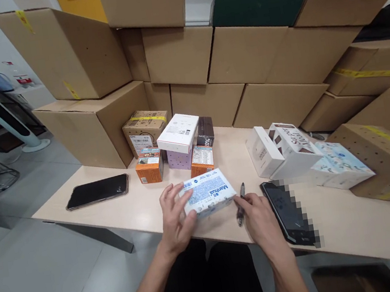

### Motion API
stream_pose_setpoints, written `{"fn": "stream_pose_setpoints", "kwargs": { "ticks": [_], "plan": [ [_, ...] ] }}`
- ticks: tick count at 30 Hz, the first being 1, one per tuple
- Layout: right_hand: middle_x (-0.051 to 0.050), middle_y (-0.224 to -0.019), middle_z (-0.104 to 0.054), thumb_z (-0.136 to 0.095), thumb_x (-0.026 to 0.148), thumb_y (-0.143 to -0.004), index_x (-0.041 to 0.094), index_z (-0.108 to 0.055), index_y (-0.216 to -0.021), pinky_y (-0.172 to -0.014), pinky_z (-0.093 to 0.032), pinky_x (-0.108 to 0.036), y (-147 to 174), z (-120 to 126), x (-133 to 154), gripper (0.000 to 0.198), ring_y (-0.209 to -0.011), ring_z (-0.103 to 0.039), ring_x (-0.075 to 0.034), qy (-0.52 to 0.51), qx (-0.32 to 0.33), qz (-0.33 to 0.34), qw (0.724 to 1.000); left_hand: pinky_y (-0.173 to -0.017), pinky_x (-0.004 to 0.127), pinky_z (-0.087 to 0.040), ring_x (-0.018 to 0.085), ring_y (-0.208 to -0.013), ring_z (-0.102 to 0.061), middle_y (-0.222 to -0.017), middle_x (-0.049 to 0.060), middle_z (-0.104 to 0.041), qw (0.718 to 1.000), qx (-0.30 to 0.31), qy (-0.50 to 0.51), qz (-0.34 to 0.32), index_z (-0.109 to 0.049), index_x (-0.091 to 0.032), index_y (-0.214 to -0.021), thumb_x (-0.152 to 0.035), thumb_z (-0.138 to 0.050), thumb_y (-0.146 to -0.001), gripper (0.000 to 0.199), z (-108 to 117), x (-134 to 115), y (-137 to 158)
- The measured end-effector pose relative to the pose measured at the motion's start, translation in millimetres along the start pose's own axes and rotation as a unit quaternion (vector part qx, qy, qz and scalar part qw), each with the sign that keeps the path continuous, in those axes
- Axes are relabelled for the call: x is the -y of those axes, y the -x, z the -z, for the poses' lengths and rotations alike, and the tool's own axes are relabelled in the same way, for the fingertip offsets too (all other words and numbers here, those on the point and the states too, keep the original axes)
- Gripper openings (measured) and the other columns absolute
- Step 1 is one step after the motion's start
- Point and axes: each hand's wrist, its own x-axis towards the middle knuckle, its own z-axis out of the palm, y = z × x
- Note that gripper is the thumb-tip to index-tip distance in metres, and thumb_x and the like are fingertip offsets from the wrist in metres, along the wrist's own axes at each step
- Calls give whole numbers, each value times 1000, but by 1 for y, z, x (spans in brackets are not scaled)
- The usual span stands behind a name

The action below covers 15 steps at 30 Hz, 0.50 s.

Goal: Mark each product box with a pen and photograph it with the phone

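A white and blue pack of tissues marked "Manhua" sits near the front edge of the table, slightly turned. My left hand grips its left end, thumb on the near side and fingers over the top. Beside the pack's right corner is a dark pen. The curled fingers of my right hand close over the pen's middle, with the index fingertip close to the pack's corner. Part of the pen's grip is hidden by the fingers. Right of that hand lies a dark handheld device, partly pixelated.
Behind the pack stand small orange boxes, a white box on a purple one, and a brown carton. White boxes and a light-blue pack are rightward. A phone lies left. Large cartons wall the back.
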Motion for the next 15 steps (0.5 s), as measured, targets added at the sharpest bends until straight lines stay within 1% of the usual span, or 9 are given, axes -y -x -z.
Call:
{"fn": "stream_pose_setpoints", "kwargs": {
  "ticks": [2,4,7,9,11,13,14,15],
  "plan": [
    [-8,-101,-62,-44,5,-89,26,-66,-121,-80,-43,-32,-2,4,1,44,-89,-50,-23,5,12,18,1000,-113,60,-29,34,-139,-35,-139,11,-53,997,32,-56,-48,-59,-26,-130,-33,-59,-90,40,-2,-6,-2],
    [-8,-100,-63,-46,6,-90,23,-67,-116,-80,-43,-31,-3,6,0,38,-90,-51,-23,3,20,26,999,-112,60,-32,34,-137,-39,-135,11,-57,994,38,-78,-61,-62,-25,-125,-29,-65,-87,38,-4,-9,-4],
    [-8,-97,-63,-46,8,-90,21,-65,-114,-79,-43,-32,-3,6,-3,34,-89,-53,-23,5,16,24,1000,-113,59,-33,30,-130,-50,-129,11,-61,995,23,-64,-77,-63,-23,-120,-23,-65,-87,33,-5,-8,-7],
    [-8,-94,-62,-45,9,-90,22,-64,-110,-77,-43,-32,-3,5,-5,30,-88,-54,-23,7,9,18,1000,-113,59,-33,28,-126,-53,-127,10,-63,995,22,-47,-85,-63,-23,-119,-22,-62,-89,30,-4,-8,-9],
    [-7,-88,-62,-43,11,-90,21,-63,-100,-74,-43,-31,-3,5,-5,25,-87,-55,-23,-6,-4,0,1000,-113,58,-33,26,-126,-53,-126,10,-63,996,22,-39,-81,-64,-22,-117,-20,-59,-91,27,-3,-7,-9],
    [-6,-82,-62,-45,18,-90,20,-60,-92,-69,-42,-30,-4,6,-4,15,-80,-58,-21,-53,-42,-39,997,-113,57,-34,25,-127,-52,-127,9,-63,996,20,-37,-72,-65,-22,-116,-18,-56,-93,25,-3,-7,-9],
    [-4,-78,-61,-49,23,-90,21,-58,-90,-66,-42,-30,-4,8,-3,10,-75,-58,-20,-87,-82,-74,990,-113,56,-34,25,-127,-52,-126,9,-63,997,19,-36,-69,-65,-22,-115,-16,-55,-93,25,-3,-7,-9],
    [-2,-74,-61,-53,30,-89,21,-57,-89,-63,-42,-29,-4,9,-1,10,-69,-58,-19,-127,-135,-115,976,-113,56,-34,24,-126,-53,-126,9,-63,997,17,-32,-67,-65,-22,-114,-15,-55,-93,24,-3,-7,-9]
  ]
}}
